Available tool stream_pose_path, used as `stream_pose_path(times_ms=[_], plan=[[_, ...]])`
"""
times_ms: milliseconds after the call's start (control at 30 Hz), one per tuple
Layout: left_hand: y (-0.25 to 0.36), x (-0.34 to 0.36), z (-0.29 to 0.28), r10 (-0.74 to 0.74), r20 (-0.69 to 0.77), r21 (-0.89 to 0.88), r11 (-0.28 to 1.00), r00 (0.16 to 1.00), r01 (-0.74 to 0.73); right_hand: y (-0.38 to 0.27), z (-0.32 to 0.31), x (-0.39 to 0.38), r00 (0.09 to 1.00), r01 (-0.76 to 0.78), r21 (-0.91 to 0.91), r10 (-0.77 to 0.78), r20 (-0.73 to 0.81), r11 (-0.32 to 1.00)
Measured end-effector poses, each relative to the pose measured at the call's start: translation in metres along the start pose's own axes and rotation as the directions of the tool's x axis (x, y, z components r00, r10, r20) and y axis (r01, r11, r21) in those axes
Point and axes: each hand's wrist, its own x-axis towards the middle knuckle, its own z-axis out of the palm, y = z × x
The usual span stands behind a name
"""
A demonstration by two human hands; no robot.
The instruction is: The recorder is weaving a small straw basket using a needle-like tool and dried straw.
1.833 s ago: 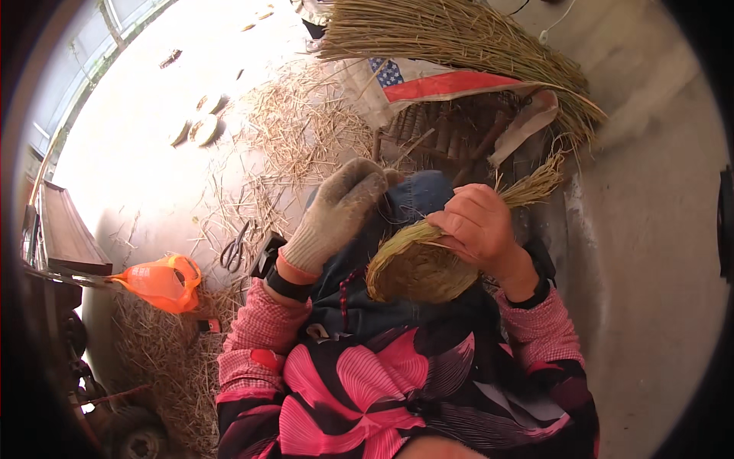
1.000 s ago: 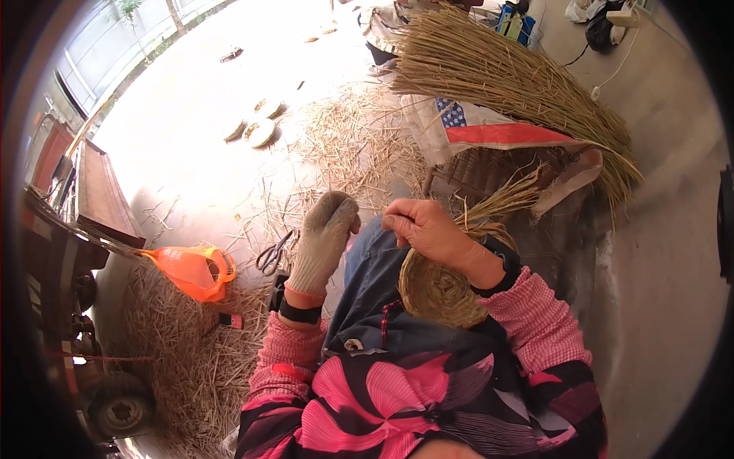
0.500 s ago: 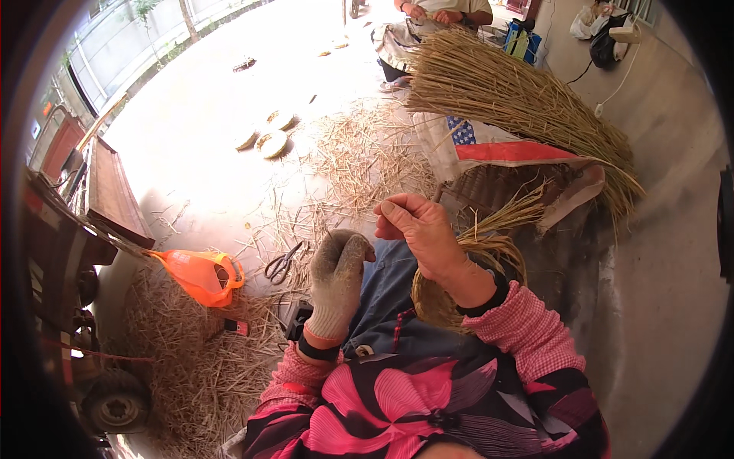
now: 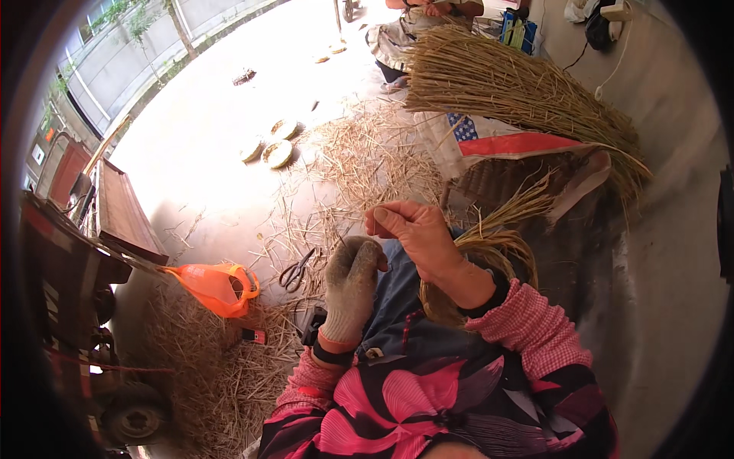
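Note:
My left hand (image 4: pixel 353 271), in a grey knit glove, is closed, with a thin dark sliver rising from its fingertips, too small to name. Just right of it and higher, my bare right hand (image 4: pixel 405 233) is pinched at thumb and forefinger; what it holds is too fine to make out. Behind my right wrist, a coiled straw basket (image 4: pixel 437 306) with long loose straws (image 4: pixel 520 203) rests on my lap in blue cloth (image 4: pixel 394 329), partly hidden by that hand. Black scissors (image 4: pixel 294 275) lie on the straw-strewn floor left of my gloved hand.
Long straw bundle (image 4: pixel 520 92) over a striped cloth (image 4: pixel 520 144) at upper right; co-worker's hands (image 4: pixel 436 9) behind it. Round straw pieces (image 4: pixel 279 155) on the bright floor. Orange bag (image 4: pixel 218 287), small red-black object (image 4: pixel 254 336), cart (image 4: pixel 126 214) at left. Cords (image 4: pixel 612 69) at the right wall.
My right hand has left the basket rim, which it held earlier, and moved up and left. My gloved hand dropped lower, beside it. The view has shifted, bringing the co-worker's hands into sight.

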Motion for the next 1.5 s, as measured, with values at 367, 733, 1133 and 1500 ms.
stream_pose_path(times_ms=[367, 733, 1133, 1500], plan=[[0.001, -0.005, 0.006, -0.011, 0.033, 0.027, 1.0, 0.999, 0.01, -0.005, -0.004, -0.004, 0.997, 0.069, 0.037, -0.071, 0.031, 0.997], [0.006, -0.009, 0.006, 0.026, 0.038, 0.072, 0.997, 0.999, -0.028, -0.012, 0.001, -0.008, 0.991, 0.122, 0.024, -0.123, 0.061, 0.992], [0.013, 0.004, -0.046, 0.254, -0.005, 0.409, 0.883, 0.967, -0.23, -0.018, 0.0, -0.015, 0.978, 0.206, -0.05, -0.207, -0.004, 0.977], [0.053, -0.013, -0.027, 0.009, 0.248, 0.281, 0.956, 0.969, -0.081, -0.017, 0.0, -0.024, 0.963, 0.269, -0.391, -0.246, 0.109, 0.88]])
